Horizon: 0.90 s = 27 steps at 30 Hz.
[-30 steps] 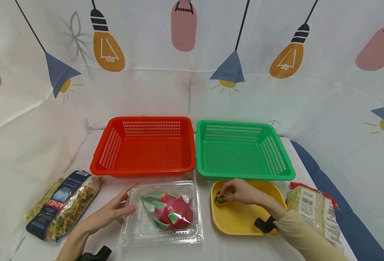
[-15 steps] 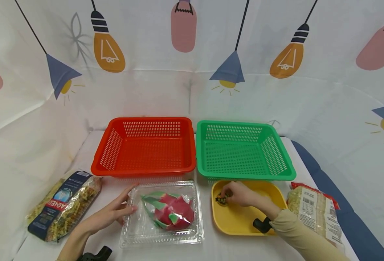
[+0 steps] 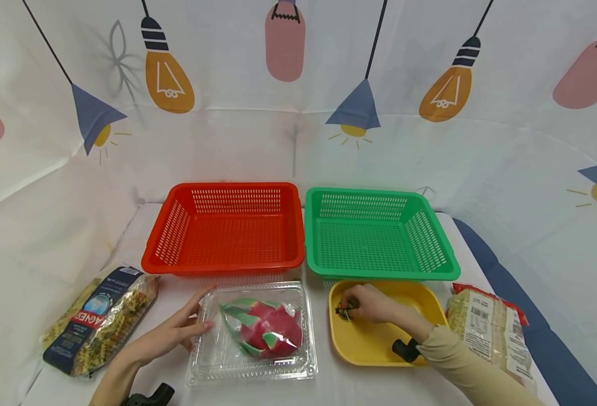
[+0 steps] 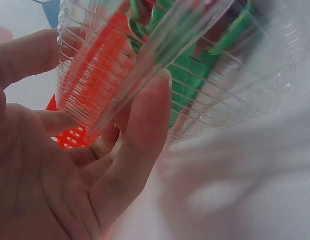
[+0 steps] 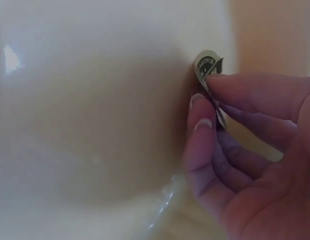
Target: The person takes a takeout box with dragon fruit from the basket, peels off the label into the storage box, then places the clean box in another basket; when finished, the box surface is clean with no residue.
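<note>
A clear plastic clamshell box (image 3: 250,373) holds a pink and green dragon fruit (image 3: 273,331). My left hand (image 3: 176,332) grips the box by its left side; in the left wrist view the thumb (image 4: 150,115) presses the ridged rim while the other fingers reach behind it. Over the left part of a yellow tray (image 3: 369,351), my right hand (image 3: 374,304) pinches a round black-and-gold sticker (image 3: 342,313) between thumb and fingertips. The right wrist view shows the sticker (image 5: 206,64) bent, its far part standing out past the fingertips.
Behind the box stands a red basket (image 3: 232,268), with a green basket (image 3: 382,275) beside it. A bag of spiral pasta (image 3: 97,318) lies at the left. At the right is a red-edged clear bag (image 3: 488,327) of pale food, close to the yellow tray.
My right hand shifts slightly within the yellow tray, still pinching the sticker, which shows at a slightly different angle. The left hand and box stay put.
</note>
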{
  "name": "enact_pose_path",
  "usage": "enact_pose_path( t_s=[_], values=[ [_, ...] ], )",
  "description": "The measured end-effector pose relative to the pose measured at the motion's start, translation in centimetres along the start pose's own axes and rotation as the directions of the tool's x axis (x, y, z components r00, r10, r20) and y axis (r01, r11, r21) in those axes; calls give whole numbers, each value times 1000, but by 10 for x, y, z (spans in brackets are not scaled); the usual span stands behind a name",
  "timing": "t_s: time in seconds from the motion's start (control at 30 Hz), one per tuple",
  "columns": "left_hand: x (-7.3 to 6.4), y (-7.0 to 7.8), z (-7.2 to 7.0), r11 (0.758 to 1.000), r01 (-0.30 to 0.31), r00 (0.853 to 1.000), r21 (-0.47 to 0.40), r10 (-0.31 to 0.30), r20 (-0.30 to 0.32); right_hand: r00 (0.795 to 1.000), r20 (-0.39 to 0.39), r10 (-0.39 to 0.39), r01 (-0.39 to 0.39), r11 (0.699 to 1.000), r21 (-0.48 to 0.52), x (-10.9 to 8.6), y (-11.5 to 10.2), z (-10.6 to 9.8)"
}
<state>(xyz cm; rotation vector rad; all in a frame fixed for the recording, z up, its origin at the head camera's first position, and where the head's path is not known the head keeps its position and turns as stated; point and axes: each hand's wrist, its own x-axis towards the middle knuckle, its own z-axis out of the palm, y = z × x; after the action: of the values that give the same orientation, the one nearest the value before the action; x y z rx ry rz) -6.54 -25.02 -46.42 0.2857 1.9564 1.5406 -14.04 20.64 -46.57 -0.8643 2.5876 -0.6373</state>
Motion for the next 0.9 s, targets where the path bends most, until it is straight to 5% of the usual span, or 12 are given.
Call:
enact_pose_path(
  t_s=[0.3, 0.9],
  values=[
    [0, 1, 0, 1000, 20, 1000, -11, -20, -4, 997, 10, -82, 83, 996, -41, 2, 1, 6],
    [0, -2, 0, 1000, 20, 1000, -5, -20, -5, 996, 2, -91, 91, 994, -61, -5, 13, 4]
  ],
)
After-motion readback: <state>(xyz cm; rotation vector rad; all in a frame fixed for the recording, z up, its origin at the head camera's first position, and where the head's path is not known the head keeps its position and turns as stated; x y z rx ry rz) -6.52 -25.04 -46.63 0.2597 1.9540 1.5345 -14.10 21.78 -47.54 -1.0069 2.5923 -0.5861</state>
